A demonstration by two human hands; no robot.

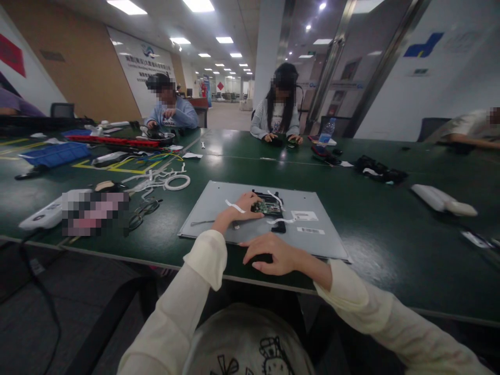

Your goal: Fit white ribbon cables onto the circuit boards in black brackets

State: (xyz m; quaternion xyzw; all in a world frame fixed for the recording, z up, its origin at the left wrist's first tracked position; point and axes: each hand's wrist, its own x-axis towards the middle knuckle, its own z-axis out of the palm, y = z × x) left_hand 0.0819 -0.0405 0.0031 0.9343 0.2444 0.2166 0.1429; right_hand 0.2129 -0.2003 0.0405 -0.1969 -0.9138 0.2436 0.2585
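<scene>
A flat grey panel with printed labels lies on the table in front of me, a black plastic frame on its middle. My left hand reaches over the panel, thumb and fingers at the near-left side of a green circuit board set in that frame. White tape strips lie across the frame and panel, one of them by my left hand. At the panel's near edge my right hand rests low, fingers curved and thumb apart, with only a dark gap showing between them.
Eyeglasses, a tape roll, a white device and a blue tray lie to the left. Another white device lies right. Two people sit across the table, a water bottle near one.
</scene>
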